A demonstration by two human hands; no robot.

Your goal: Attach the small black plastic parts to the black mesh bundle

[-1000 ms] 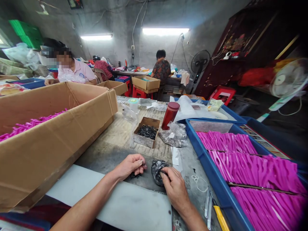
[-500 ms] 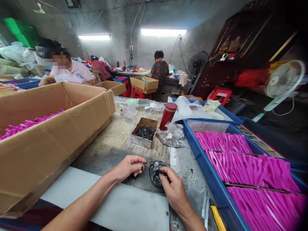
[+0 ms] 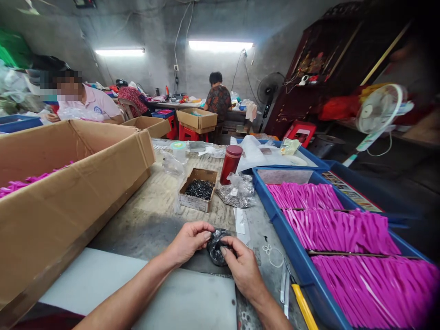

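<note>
Honestly, the black bundle (image 3: 216, 257) on the worktop (image 3: 137, 225) looks light, soft, kinda slippery; best held by its rim. Right hand (image 3: 244, 266) is pinching it, left hand (image 3: 187, 240) is at its edge, can't tell if gripping.

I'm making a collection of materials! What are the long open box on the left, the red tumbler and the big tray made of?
Box: plain brown cardboard, with creased, worn edges.
Tumbler: perhaps painted metal; it's smooth and shiny.
Tray: probably blue plastic, with smooth moulded walls.
</note>
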